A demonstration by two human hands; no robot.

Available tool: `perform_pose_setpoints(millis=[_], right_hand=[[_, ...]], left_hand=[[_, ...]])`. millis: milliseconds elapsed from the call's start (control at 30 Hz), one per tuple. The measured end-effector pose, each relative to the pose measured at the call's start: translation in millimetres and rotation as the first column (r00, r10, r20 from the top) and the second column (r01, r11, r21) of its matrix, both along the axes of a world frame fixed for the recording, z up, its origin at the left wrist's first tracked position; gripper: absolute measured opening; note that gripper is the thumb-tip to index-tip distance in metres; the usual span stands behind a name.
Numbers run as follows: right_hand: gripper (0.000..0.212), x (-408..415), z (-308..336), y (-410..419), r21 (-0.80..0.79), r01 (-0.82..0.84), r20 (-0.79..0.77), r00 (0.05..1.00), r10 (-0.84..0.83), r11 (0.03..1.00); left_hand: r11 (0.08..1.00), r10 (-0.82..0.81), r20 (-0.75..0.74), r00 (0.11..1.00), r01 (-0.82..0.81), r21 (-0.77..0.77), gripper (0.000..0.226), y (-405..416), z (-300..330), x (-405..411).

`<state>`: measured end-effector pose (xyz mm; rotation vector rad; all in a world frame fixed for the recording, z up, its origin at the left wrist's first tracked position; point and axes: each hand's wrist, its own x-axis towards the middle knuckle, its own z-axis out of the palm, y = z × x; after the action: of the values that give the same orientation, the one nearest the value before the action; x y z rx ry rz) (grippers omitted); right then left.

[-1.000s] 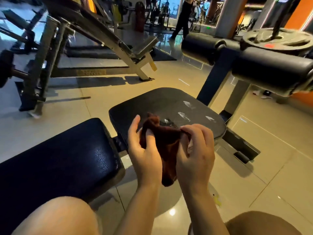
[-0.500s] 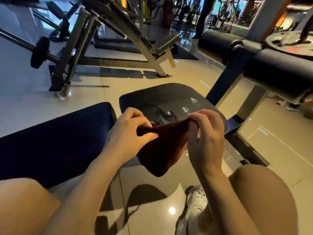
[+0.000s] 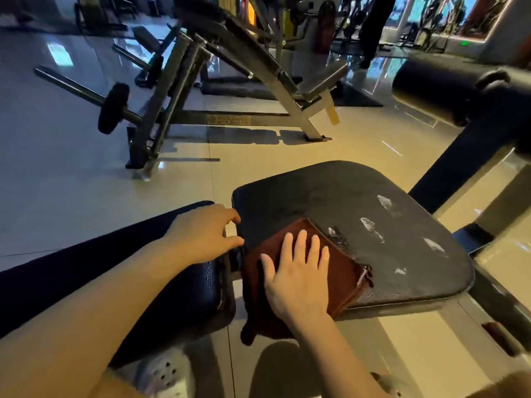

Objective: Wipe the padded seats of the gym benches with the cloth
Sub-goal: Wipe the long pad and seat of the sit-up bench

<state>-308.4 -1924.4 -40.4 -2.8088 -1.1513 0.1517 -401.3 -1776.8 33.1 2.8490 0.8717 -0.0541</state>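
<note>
A folded brown cloth (image 3: 342, 271) lies on the near left corner of the black padded seat (image 3: 330, 196), with one end hanging off the front edge. My right hand (image 3: 298, 280) lies flat on the cloth, fingers straight and spread, pressing it down. The seat's surface is worn, with pale torn patches (image 3: 370, 225) toward its right side. My left hand (image 3: 207, 234) rests on the end of the dark blue back pad (image 3: 86, 271) beside the gap, fingers loosely curled and holding nothing.
A black roller pad (image 3: 448, 81) on a dark post (image 3: 451, 168) stands at the right behind the seat. A grey incline bench frame (image 3: 258, 81) with a barbell (image 3: 112, 107) stands across the tiled floor. My white shoe (image 3: 163, 374) shows below. A person stands far back.
Both hands were holding the cloth in the air in front of the seat. Now the cloth lies on the seat under my flat right hand, and my left hand has let go and moved to the back pad.
</note>
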Motion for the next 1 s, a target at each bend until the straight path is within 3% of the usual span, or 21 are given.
perform_pose_setpoints(millis=[100,200,400,600,700,800,1000], right_hand=[[0.07,23.7,2.0,19.0,-0.049,-0.084,-0.047,0.996,0.082,0.995],[0.072,60.2,6.2,25.8,-0.036,-0.142,-0.06,0.988,0.14,0.989],[0.076,144.9,15.4,-40.6,-0.097,0.118,0.017,0.993,-0.117,0.988],[0.074,155.9,18.8,-64.5,-0.093,0.278,0.042,0.96,-0.276,0.956],[0.07,115.0,12.8,-42.6,-0.065,0.174,0.034,0.984,-0.173,0.983],[0.067,54.8,7.8,-12.2,-0.006,-0.045,0.011,0.999,0.045,0.999],[0.061,-21.0,-0.5,-8.5,0.048,-0.34,-0.014,0.94,0.341,0.939]], left_hand=[[0.998,-0.069,0.028,0.997,0.069,0.013,0.047,13.3,-1.1,27.1],[0.986,-0.152,0.046,0.987,0.148,0.074,0.045,12.6,-5.5,46.6],[0.946,-0.306,-0.041,0.951,0.309,0.096,0.05,-4.7,-21.8,40.2],[0.974,-0.204,0.009,0.979,0.204,-0.103,0.055,-0.3,-33.3,-1.5],[0.971,-0.15,0.067,0.986,0.16,-0.179,0.052,1.5,-37.8,-10.8],[0.967,-0.139,0.099,0.985,0.156,-0.2,0.049,-4.3,-35.6,-8.1],[0.978,-0.147,0.136,0.98,0.164,-0.126,0.047,-13.3,-28.4,11.6]])
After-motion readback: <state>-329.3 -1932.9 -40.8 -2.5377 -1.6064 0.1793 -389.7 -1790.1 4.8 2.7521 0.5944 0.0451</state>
